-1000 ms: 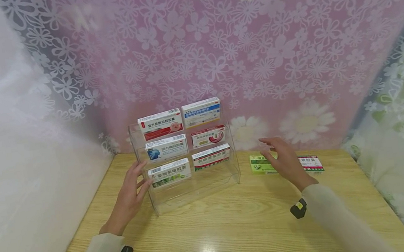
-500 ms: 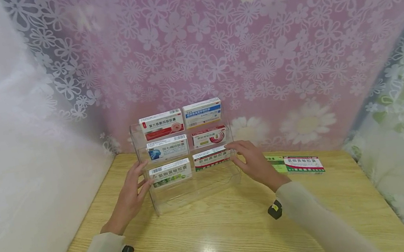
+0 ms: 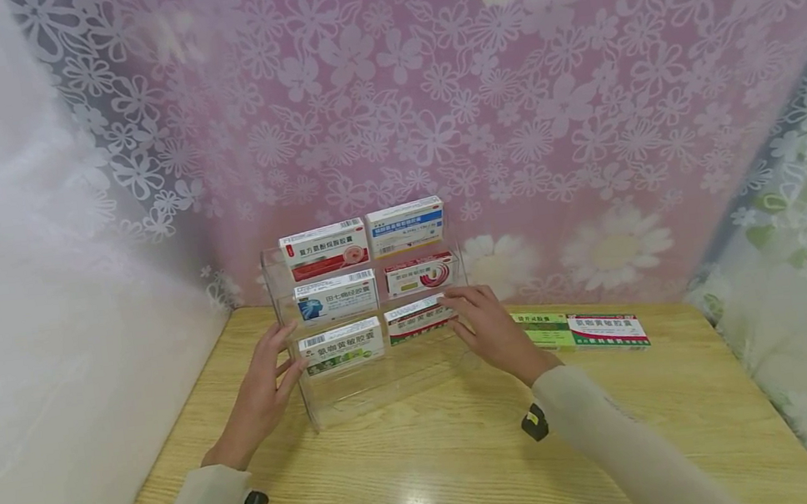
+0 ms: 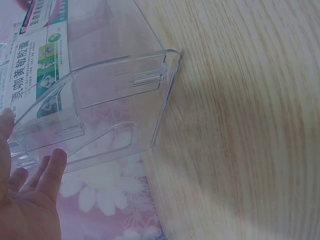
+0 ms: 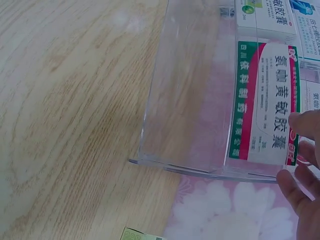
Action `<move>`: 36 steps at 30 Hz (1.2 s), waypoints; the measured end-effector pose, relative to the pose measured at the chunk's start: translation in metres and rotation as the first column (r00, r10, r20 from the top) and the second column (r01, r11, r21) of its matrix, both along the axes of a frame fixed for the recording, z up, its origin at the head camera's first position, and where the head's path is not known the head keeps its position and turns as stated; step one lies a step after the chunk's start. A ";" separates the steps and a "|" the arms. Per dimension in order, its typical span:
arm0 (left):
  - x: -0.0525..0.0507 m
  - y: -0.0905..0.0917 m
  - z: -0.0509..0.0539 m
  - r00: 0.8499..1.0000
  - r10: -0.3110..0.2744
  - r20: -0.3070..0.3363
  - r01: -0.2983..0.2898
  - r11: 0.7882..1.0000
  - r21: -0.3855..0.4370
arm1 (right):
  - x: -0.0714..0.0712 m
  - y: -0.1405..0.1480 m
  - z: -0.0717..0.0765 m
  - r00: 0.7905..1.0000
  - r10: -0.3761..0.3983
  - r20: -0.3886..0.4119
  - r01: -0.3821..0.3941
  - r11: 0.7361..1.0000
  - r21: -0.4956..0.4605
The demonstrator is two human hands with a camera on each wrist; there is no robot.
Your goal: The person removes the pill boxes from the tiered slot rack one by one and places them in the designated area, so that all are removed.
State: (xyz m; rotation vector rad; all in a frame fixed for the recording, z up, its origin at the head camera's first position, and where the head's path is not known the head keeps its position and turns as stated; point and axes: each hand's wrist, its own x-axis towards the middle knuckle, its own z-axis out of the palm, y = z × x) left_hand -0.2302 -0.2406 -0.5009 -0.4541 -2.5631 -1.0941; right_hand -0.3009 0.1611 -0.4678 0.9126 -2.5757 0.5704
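A clear acrylic display rack (image 3: 361, 396) stands upright on the wooden table, with medicine boxes in its pockets in two columns. My left hand (image 3: 257, 388) holds the rack's left side near the green-and-white box (image 3: 343, 348) in the lower left pocket. In the left wrist view its fingertips lie at the clear side panel (image 4: 107, 135). At the lower right pocket, my right hand (image 3: 493, 338) touches the upper right part of a red, green and white medicine box (image 5: 265, 105). Its lower digits lie beside the rack's right edge, partly cut off in the right wrist view.
To the right of the rack lie a green-yellow medicine box (image 3: 545, 331) and another red, green and white box (image 3: 608, 331). A pink flowered cloth (image 3: 372, 121) hangs behind the wooden table (image 3: 432, 484); pale cloths flank both sides.
My right hand has moved left from above the loose boxes to the rack's lower right box, uncovering the loose ones. My left hand has stayed at the rack's left side.
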 end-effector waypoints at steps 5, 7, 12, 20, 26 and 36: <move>0.001 0.001 0.000 1.000 0.005 -0.020 -0.005 1.000 -0.009 | -0.002 -0.004 0.002 0.999 0.035 -0.019 -0.036 0.999 -0.026; 0.002 0.001 0.000 0.999 0.003 -0.033 -0.003 1.000 -0.010 | -0.003 -0.006 0.003 0.999 0.044 -0.023 -0.044 0.998 -0.033; 0.003 0.002 0.003 0.999 -0.008 -0.051 0.008 1.000 -0.005 | -0.008 -0.010 0.004 0.998 0.038 -0.047 -0.040 0.999 -0.031; 0.001 0.000 0.001 0.999 -0.011 -0.035 0.011 1.000 -0.002 | -0.011 -0.012 0.006 0.996 0.034 -0.080 -0.036 0.999 -0.018; 0.000 -0.002 -0.001 0.999 -0.015 -0.042 0.015 1.000 0.007 | -0.007 -0.010 0.026 0.991 0.063 -0.117 -0.077 0.990 -0.118; -0.001 -0.002 -0.001 0.999 -0.022 -0.035 0.022 1.000 0.010 | 0.002 0.027 0.056 0.989 0.019 -0.146 -0.057 0.964 -0.261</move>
